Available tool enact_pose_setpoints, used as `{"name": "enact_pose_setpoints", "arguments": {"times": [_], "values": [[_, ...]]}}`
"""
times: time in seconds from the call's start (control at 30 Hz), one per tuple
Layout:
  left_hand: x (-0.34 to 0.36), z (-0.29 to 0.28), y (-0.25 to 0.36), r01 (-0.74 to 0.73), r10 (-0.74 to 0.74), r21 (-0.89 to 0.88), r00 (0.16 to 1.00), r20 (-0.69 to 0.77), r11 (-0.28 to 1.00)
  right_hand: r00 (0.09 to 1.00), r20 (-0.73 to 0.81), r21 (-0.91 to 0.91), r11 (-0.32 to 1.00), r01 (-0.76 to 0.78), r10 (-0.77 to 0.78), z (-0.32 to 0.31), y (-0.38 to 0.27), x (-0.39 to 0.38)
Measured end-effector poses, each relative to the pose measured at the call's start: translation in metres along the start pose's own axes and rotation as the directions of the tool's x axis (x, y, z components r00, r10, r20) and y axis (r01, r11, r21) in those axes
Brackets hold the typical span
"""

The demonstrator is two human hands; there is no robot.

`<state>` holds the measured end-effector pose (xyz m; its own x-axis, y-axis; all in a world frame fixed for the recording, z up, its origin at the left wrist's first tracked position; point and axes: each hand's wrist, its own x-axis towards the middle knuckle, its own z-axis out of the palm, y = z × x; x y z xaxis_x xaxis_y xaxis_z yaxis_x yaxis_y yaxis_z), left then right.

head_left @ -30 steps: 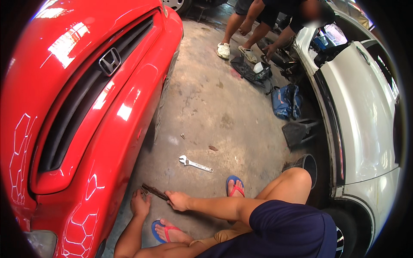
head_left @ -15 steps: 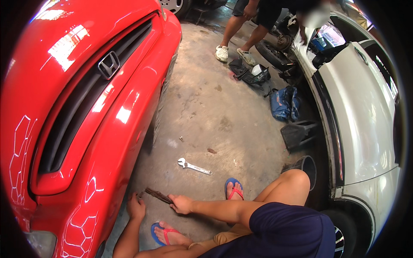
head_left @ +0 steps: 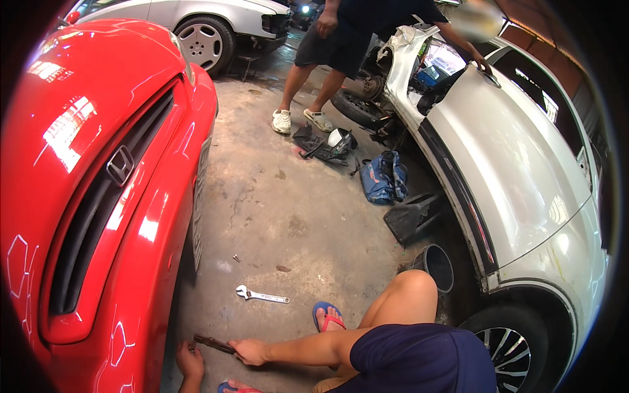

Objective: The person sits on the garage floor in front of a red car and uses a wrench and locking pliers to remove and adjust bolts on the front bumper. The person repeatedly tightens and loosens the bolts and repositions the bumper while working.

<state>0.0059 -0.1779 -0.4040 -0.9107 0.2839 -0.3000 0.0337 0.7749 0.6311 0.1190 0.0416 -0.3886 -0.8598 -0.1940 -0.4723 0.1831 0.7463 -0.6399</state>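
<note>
Low beside the red car's bumper, my right hand [head_left: 249,352] is closed round the handle end of a pair of dark, rusty-brown pliers [head_left: 215,343]. The jaw end points left, toward my left hand [head_left: 190,361]. That hand has its fingers curled together close to the jaws; a small dark bit shows at the fingertips, too small to name. On the concrete just beyond both hands lies a silver adjustable wrench [head_left: 262,295], its head to the left. A small bolt [head_left: 236,258] and a brown flake [head_left: 283,268] lie farther off.
The red car [head_left: 151,229] fills the left side, a white car [head_left: 524,203] the right. A black bucket [head_left: 438,267], a black plastic part [head_left: 413,219] and a blue bag [head_left: 384,178] line the right. Farther off, a person [head_left: 334,59] stands with a hand on the white car.
The view has tilted up and shifted right, so everything sits lower and farther left. The pliers stay in my right hand. The standing person's hand now rests on the white car's door.
</note>
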Motion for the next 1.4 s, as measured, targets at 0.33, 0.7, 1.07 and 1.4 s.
{"name": "enact_pose_setpoints", "arguments": {"times": [0.33, 0.7, 1.07, 1.4], "values": [[0.003, 0.016, -0.021, 0.018, -0.014, 0.040, 0.995, -0.102, 0.999, 0.999, 0.049, -0.127, 0.992, -0.003, 0.009, -0.020, -0.045, 0.022], [0.007, 0.031, -0.035, 0.029, -0.058, -0.155, 0.981, -0.184, 0.987, 1.000, -0.011, -0.090, 0.996, 0.019, -0.021, -0.008, -0.043, 0.025], [0.007, 0.026, -0.038, 0.051, -0.085, -0.187, 0.980, -0.179, 0.981, 0.995, -0.080, -0.078, 0.995, 0.061, -0.067, -0.006, -0.038, 0.034], [0.012, 0.032, -0.040, 0.029, -0.057, -0.176, 0.986, -0.155, 0.984, 0.999, -0.049, -0.090, 0.996, -0.015, 0.011, -0.007, -0.017, 0.025]]}}
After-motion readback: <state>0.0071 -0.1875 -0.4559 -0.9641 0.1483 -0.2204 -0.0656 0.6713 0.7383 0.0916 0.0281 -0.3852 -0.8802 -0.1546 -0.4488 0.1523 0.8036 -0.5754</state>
